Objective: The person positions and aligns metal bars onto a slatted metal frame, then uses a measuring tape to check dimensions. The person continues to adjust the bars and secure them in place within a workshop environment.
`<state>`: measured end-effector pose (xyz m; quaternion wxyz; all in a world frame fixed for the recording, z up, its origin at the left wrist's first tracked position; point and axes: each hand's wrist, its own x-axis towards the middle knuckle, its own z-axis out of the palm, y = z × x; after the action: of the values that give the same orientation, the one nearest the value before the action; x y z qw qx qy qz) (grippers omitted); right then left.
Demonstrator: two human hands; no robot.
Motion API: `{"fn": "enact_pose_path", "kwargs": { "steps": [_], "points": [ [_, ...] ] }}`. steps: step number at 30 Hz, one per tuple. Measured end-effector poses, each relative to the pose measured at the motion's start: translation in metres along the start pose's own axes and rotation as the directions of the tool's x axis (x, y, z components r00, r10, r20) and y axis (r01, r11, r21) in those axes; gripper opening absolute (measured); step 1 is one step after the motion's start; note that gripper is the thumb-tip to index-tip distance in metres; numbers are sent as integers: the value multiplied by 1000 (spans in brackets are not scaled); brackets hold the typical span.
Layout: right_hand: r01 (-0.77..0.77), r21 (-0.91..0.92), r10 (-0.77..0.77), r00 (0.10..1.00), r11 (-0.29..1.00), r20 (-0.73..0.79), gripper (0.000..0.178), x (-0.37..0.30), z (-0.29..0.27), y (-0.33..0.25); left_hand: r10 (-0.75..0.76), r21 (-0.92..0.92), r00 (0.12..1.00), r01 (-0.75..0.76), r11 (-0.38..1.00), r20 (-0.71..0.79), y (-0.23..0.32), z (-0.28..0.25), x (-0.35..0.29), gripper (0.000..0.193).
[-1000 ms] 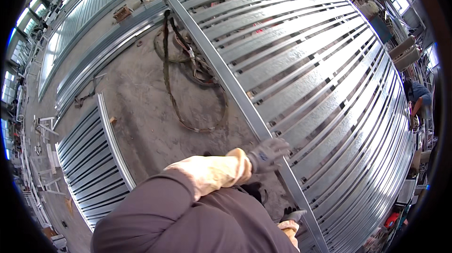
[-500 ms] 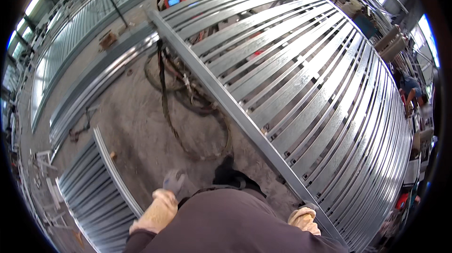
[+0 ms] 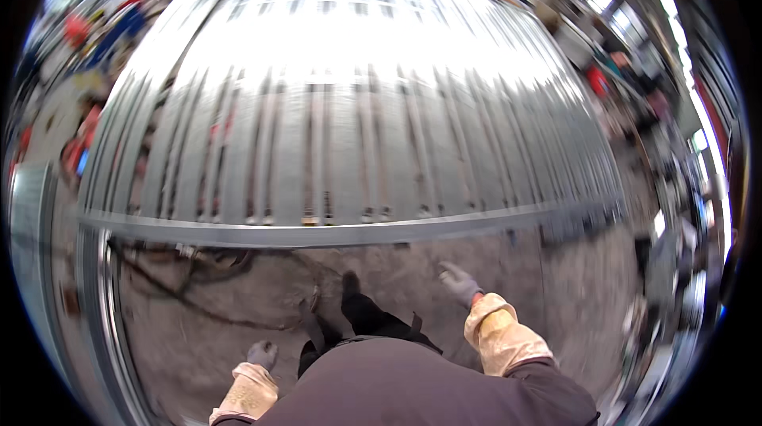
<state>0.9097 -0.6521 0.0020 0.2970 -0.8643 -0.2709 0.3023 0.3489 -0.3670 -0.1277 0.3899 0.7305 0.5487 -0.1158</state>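
Note:
My right hand [image 3: 460,283], in a grey glove below a pale sleeve cover, hangs over the floor with its fingers stretched out. It holds nothing and is nearest to the front rail [image 3: 357,234] of a large slatted metal panel [image 3: 341,120], with a gap between them. Low on the left, my left hand [image 3: 263,355], also gloved in grey, hangs beside my body. It is small and blurred, so how far its fingers curl is unclear; no object shows in it. Bright glare covers the panel's far part.
A dark cable [image 3: 186,299] loops across the concrete floor [image 3: 571,291] near my feet. Long metal profiles [image 3: 107,307] lie at the left. Blurred red equipment [image 3: 82,140] stands past the panel's left side, and clutter [image 3: 667,259] lines the right.
My view has turned to the right, so the panel now lies straight across ahead instead of slanting along my right. My right hand, earlier beside the rail, now reaches forward over the floor.

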Motion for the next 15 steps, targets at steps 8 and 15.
{"fn": "enact_pose_path", "kwargs": {
  "steps": [8,15],
  "points": [
    [-615,175,630,775,769,-50,54,-302,14,177,745,185,654,-754,630,132,283,-39,63,37],
    [-744,665,979,176,67,98,39,-510,143,348,971,294,210,-941,169,112,498,78,21,55]
  ]
}}
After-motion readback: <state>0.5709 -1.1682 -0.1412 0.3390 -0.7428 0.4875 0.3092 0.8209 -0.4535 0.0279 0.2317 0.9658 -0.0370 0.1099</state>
